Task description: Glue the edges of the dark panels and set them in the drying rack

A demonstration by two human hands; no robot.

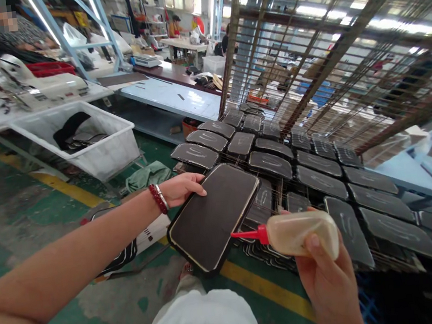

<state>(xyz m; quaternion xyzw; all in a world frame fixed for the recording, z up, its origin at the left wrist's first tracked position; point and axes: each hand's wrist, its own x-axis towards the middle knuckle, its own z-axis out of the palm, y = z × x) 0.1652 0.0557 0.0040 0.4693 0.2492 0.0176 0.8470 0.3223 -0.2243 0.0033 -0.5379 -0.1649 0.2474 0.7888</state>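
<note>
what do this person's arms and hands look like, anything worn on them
Both are bare: no gloves, and no sleeves over the forearms. The left hand has a bracelet of dark red beads at the wrist, with a thin silver band right beside it. A bit of white cloth shows at the left elbow, bottom corner. The right hand shows no ring, watch or bracelet.

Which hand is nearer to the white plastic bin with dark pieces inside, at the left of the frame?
Left. The left hand, gripping the flat black rounded panel, is just right of and below the white plastic bin. The right hand, holding the red-nozzled squeeze bottle, is much farther right.
</note>
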